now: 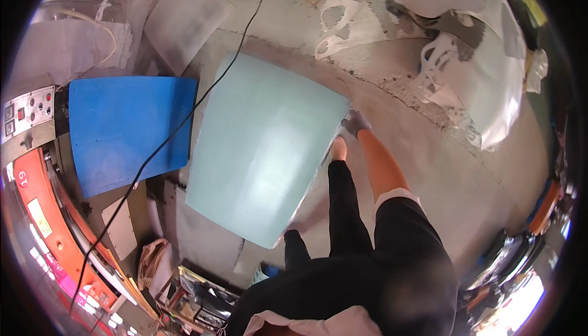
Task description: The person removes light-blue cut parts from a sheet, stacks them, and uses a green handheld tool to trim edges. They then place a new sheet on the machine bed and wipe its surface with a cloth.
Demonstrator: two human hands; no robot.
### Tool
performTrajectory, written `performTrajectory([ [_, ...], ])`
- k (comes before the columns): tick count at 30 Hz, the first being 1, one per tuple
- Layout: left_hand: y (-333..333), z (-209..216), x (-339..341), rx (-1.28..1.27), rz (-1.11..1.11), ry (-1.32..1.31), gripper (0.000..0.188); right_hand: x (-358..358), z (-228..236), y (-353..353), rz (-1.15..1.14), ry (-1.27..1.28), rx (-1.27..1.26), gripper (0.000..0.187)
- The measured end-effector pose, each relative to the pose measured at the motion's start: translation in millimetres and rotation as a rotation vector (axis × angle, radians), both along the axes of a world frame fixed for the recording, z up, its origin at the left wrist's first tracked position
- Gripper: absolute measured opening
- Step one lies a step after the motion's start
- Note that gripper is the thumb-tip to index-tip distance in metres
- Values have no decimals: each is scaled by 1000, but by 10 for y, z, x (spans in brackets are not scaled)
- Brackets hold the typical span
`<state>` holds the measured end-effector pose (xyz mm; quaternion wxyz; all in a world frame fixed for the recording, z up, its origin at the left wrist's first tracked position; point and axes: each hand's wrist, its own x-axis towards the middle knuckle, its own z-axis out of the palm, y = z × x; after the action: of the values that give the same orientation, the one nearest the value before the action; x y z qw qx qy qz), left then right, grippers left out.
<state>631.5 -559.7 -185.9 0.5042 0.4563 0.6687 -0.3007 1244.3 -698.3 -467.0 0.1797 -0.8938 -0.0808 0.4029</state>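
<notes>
A large pale green, glossy flat sheet (257,146) lies tilted across the middle of the view. My right hand (355,123), in a grey glove, grips its right edge close to the far right corner. The forearm above the glove is bare, under a dark sleeve with a white cuff. My left hand does not show. A dark shape (295,245) sits by the sheet's near corner; whether it is part of a leg or a sleeve I cannot tell. One foot (338,149) below a black trouser leg is beside the sheet's right edge.
Left of the sheet is a blue panel (131,131), with a control box (27,114) and orange machine (52,226) beyond. A black cable (164,143) crosses the view. A grey board (187,21) stands behind. White cut-out sheet scrap (453,60) is piled at the far right.
</notes>
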Motion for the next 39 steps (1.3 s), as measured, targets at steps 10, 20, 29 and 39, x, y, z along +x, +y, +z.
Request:
performTrajectory([
  [10, -506, 144, 1044, -16, 220, 124, 22, 527, -1274, 669, 192, 111, -227, 67],
  [20, -742, 414, 948, 2, 473, 22, 26, 741, -1028, 781, 295, 30, -358, 33],
  [29, -1383, 180, -292, 90, 542, -111, 30, 333, -1157, 808, 413, -355, -446, 25],
  [39, -2082, -227, -597, 127, 368, -88, 32, 19, -614, 1125, 1196, -505, -798, 28],
])
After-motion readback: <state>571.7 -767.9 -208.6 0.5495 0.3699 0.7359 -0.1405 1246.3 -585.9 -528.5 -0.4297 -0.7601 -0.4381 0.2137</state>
